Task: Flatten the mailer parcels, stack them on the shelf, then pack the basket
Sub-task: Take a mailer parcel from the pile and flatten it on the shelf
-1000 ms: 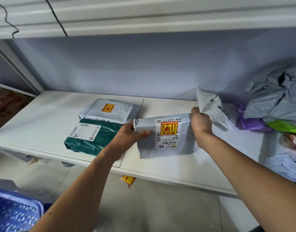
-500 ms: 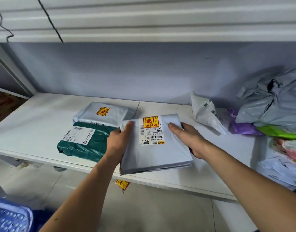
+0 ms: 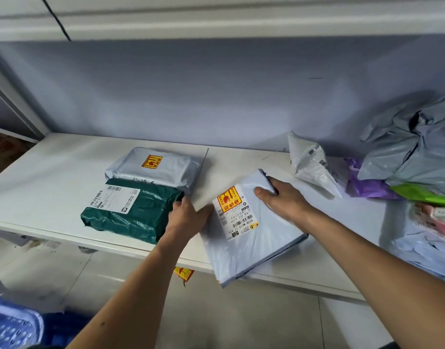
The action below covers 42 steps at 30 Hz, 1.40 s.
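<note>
Grey parcel (image 3: 251, 245); far corner in right hand (image 3: 284, 202)

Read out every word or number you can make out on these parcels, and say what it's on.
"502B M019 17 A26": white label on the held grey mailer.
"易碎品": its yellow sticker.
Too blurred to read: green parcel label, rear grey parcel sticker, crumpled white bag print.

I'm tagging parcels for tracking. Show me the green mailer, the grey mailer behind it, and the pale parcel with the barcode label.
green mailer (image 3: 143, 221), head view, crinkled plastic right of its label.
grey mailer (image 3: 173, 170), head view, top face beside the sticker.
pale parcel (image 3: 255, 248), head view, bare lower face.
</note>
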Tool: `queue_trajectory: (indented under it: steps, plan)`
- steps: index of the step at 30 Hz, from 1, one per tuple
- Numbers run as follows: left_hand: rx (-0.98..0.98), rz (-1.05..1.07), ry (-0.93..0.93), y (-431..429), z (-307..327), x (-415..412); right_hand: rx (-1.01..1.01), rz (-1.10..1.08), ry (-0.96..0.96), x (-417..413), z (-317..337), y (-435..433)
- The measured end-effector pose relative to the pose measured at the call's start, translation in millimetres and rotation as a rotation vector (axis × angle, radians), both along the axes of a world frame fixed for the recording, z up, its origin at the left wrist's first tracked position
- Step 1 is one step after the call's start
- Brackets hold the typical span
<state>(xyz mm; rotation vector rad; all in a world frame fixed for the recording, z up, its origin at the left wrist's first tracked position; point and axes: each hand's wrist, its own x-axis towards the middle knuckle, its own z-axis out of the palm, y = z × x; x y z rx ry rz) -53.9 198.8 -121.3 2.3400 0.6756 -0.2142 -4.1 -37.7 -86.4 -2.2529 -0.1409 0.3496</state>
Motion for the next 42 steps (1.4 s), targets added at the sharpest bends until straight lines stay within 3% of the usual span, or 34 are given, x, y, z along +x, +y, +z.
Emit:
queue_trajectory:
  steps: [2,5,7,9,12,15,18,25,31,33,36,39,42]
  plan:
    - [0.055,-0.056,-0.133,-3,10,2,0.017,0.038,0.052,3,-5,-3]
    - [0.288,-0.333,-0.234,-16,25,-2,-0.008,0.13,0.115,2,-18,-4]
    - [0.362,-0.516,-0.184,-23,22,-8,-0.02,0.155,0.13,4,-27,-7]
    - [0.301,-0.629,-0.045,-24,9,-15,-0.062,0.164,0.134,10,-34,-11]
    - [0.15,-0.578,0.075,-20,-2,-18,-0.169,0.191,0.096,23,-38,-4]
    - [0.2,-0.513,0.059,-22,-4,-13,-0.343,0.194,0.011,30,-42,12]
    - [0.301,-0.447,0.063,-28,-6,-12,-0.526,0.193,-0.203,24,-44,27]
    - [0.356,-0.443,0.071,-44,-15,-6,-0.608,0.176,-0.533,3,-56,22]
    - [0.271,-0.501,0.129,-53,-11,-9,-0.64,0.108,-0.371,-10,-67,-1]
    - [0.393,-0.539,0.076,-54,0,-10,-0.599,0.092,-0.289,-19,-72,-4]
    - [0.641,-0.49,-0.174,-71,12,-10,-0.575,0.063,-0.344,-29,-82,-2]
    - [0.531,-0.573,-0.37,-100,5,5,-0.56,0.054,-0.33,-29,-92,-2]
    - [0.365,-0.72,-0.398,-134,-2,22,-0.573,0.141,-0.279,-26,-95,-6]
